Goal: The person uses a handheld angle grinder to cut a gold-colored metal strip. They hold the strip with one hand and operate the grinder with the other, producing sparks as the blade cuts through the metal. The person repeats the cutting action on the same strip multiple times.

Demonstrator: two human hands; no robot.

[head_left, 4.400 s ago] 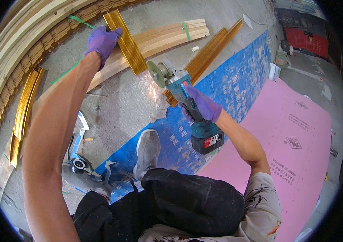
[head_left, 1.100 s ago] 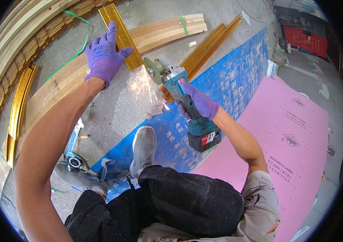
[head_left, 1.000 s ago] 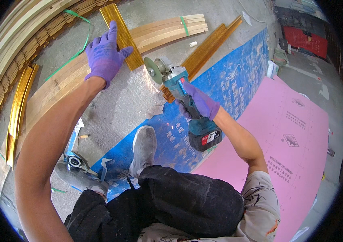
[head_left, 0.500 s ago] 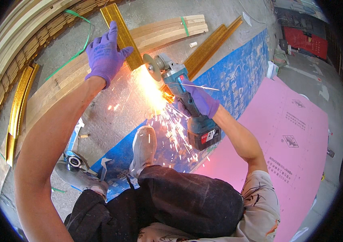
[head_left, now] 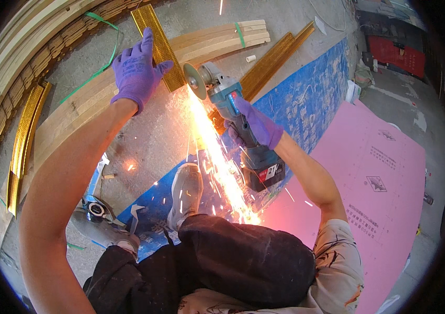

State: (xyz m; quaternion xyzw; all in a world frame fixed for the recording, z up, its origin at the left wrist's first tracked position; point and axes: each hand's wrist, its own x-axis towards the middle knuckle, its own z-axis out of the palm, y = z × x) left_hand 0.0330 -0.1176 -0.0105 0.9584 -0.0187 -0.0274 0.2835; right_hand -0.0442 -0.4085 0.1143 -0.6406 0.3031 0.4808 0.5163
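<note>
Head-worn fisheye, steeply downward, close overhead

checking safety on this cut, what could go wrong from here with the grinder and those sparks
The left hand presses the gold perforated strip right beside the spinning disc of the angle grinder; a kick or slip could reach the glove. The spark stream runs toward the grey shoe and black trousers, which may scorch. The right hand alone holds the grinder, so control may be weak.
</note>
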